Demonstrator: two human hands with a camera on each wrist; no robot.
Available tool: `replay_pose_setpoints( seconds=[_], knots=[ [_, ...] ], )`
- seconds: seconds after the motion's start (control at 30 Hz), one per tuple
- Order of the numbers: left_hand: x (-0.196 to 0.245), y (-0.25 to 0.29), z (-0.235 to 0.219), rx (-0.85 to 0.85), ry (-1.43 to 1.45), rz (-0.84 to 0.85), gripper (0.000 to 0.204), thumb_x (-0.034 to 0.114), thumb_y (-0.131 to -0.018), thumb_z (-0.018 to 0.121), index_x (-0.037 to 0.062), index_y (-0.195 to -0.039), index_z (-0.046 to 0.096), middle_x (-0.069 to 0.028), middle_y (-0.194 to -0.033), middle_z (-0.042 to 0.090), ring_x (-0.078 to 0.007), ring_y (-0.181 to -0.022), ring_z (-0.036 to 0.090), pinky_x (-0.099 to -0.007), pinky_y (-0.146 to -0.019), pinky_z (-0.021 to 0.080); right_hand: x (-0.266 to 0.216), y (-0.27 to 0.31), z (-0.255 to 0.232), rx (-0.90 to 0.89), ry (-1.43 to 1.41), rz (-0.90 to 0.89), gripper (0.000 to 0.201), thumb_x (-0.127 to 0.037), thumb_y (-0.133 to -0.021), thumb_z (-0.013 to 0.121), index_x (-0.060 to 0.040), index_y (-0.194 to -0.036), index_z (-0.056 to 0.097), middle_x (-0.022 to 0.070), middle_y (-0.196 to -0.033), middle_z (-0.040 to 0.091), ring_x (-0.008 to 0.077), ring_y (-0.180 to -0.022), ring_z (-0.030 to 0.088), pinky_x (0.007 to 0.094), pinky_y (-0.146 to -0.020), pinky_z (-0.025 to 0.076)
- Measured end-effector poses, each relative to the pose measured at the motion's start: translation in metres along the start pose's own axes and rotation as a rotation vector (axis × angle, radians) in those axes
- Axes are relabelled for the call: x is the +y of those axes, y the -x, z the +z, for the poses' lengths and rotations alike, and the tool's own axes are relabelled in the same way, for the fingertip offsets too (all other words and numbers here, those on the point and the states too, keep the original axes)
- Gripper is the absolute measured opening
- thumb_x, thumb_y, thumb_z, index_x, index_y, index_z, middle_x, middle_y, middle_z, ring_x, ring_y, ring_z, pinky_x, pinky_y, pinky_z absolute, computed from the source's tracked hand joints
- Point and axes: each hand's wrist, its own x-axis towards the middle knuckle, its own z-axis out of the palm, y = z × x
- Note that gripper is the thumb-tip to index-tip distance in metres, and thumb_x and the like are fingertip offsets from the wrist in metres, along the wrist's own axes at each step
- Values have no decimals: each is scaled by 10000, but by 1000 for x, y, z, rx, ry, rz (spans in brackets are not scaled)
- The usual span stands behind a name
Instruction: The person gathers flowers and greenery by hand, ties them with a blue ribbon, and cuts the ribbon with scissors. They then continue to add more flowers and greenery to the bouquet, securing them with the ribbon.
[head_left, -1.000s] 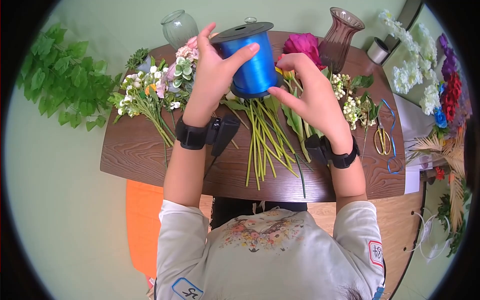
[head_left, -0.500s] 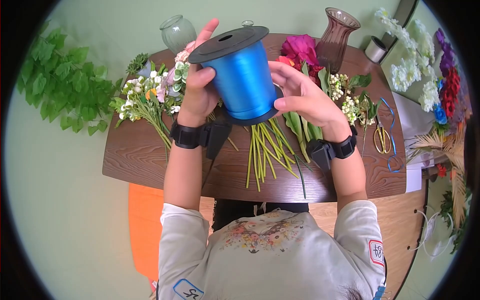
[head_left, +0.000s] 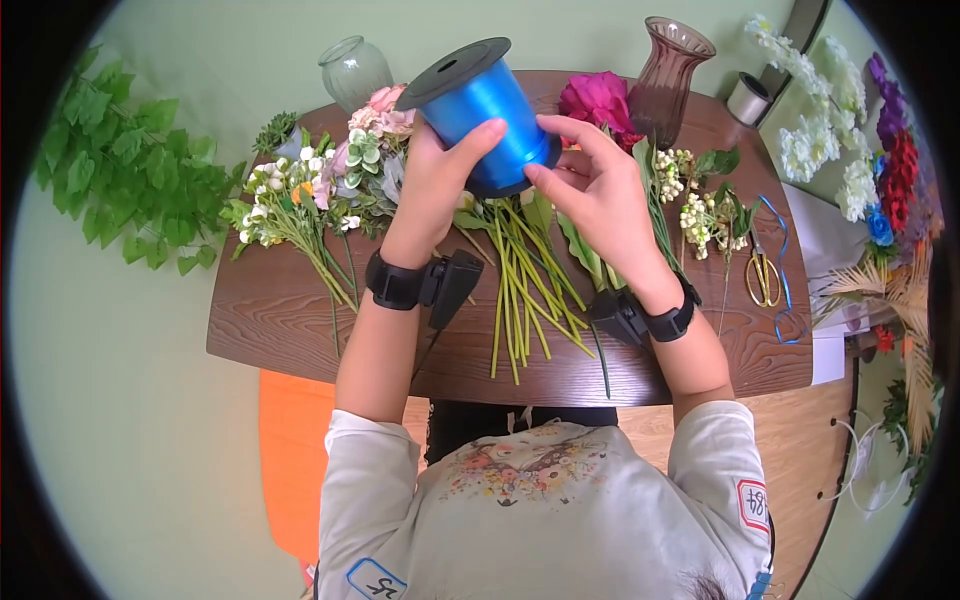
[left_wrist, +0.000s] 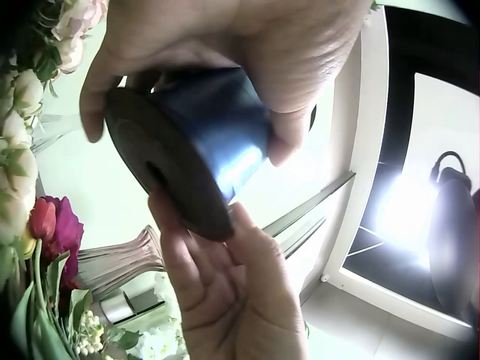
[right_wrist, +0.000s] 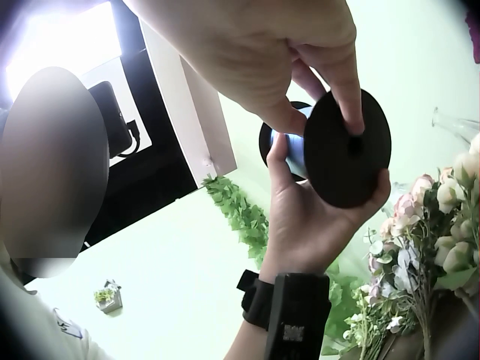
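Note:
Both hands hold a spool of shiny blue ribbon (head_left: pixel 485 120) tilted above the table. Its black end discs show in all three views. My left hand (head_left: pixel 428 185) grips the spool around its side, thumb across the blue winding. At the lower disc, my right hand (head_left: pixel 608 200) pinches the rim between thumb and fingers. In the right wrist view one fingertip lies at the centre hole of the black disc (right_wrist: pixel 337 169). Beneath the spool in the head view lie several green flower stems (head_left: pixel 520 290) on the wooden table.
White and pink flowers (head_left: pixel 290 190) lie at left, a magenta flower (head_left: pixel 595 97) at the back. A clear glass vase (head_left: pixel 355 72) and a purple glass vase (head_left: pixel 668 85) stand behind. Scissors (head_left: pixel 762 275) and a loose blue ribbon piece (head_left: pixel 785 260) rest at right.
The spool came down and nearer the body, then went back up, and now leans more to the left. Both hands shifted their hold on it and have kept contact.

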Motion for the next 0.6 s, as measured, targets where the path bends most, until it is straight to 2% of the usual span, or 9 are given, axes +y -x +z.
replay_pose_setpoints(
  seconds=[0.07, 0.1, 0.17, 0.2, 0.27, 0.3, 0.37, 0.47, 0.6],
  knots=[
    [3, 2, 1, 3, -6, 12, 541, 245, -721, 635, -12, -1106, 357, -121, -1029, 489, -167, -935, 491, -299, -811, 405, -7, 0, -6, -52, 198, 37, 310, -59, -707, 614, 2, -998, 525, 93, -784, 570, 145, -672, 589, 253, -589, 482],
    [5, 2, 1, 7, -13, 25, 522, 258, -720, 632, -15, -1087, 380, -112, -1003, 504, -159, -910, 503, -295, -799, 412, -8, 0, -7, -51, 197, 37, 310, -59, -707, 614, 2, -998, 525, 93, -784, 570, 145, -672, 589, 253, -589, 482],
    [5, 3, 1, -6, -29, 25, 514, 264, -722, 627, -14, -1081, 387, -109, -990, 511, -157, -897, 509, -293, -789, 418, -8, 0, -8, -63, 306, -66, 227, -71, -718, 595, -12, -933, 551, 113, -685, 572, 193, -584, 581, 273, -559, 473],
    [6, 3, 1, -19, -43, 26, 505, 271, -724, 622, -13, -1075, 394, -106, -976, 518, -155, -885, 514, -291, -780, 423, -8, 0, -9, -63, 305, -66, 227, -71, -718, 595, -12, -933, 551, 113, -685, 572, 193, -584, 581, 273, -559, 473],
    [9, 4, 4, -27, -49, 17, 498, 266, -727, 619, -13, -1073, 396, -106, -972, 520, -154, -876, 518, -290, -776, 425, -8, 0, -12, -120, 465, -231, 177, -73, -727, 579, -14, -891, 551, 146, -704, 575, 243, -585, 575, 303, -539, 473],
    [9, 5, 5, -34, -54, 8, 490, 262, -730, 616, -13, -1072, 397, -106, -968, 522, -153, -868, 522, -288, -773, 427, -8, 0, -13, -119, 464, -230, 177, -73, -727, 579, -14, -891, 551, 146, -704, 575, 243, -585, 575, 303, -539, 473],
    [8, 3, 5, -42, -66, -7, 482, 258, -731, 615, -12, -1068, 400, -104, -965, 524, -151, -865, 523, -286, -770, 428, -9, -1, -14, -130, 649, -430, 127, -65, -722, 557, -3, -831, 537, 153, -720, 574, 265, -589, 570, 323, -510, 465],
    [9, 2, 6, -48, -64, -45, 466, 250, -732, 616, -9, -1058, 407, -98, -953, 529, -144, -854, 528, -280, -760, 432, -2, 3, -14, -102, 813, -534, 207, -66, -710, 601, -22, -907, 556, 125, -726, 590, 239, -555, 573, 288, -485, 463],
    [11, 2, 10, -22, -74, -94, 451, 243, -724, 634, -14, -1025, 418, -88, -926, 538, -130, -819, 537, -264, -723, 445, -3, 4, -12, -73, 834, -551, 166, -54, -708, 595, -17, -866, 561, 120, -698, 588, 243, -557, 574, 310, -479, 462]
  ],
)
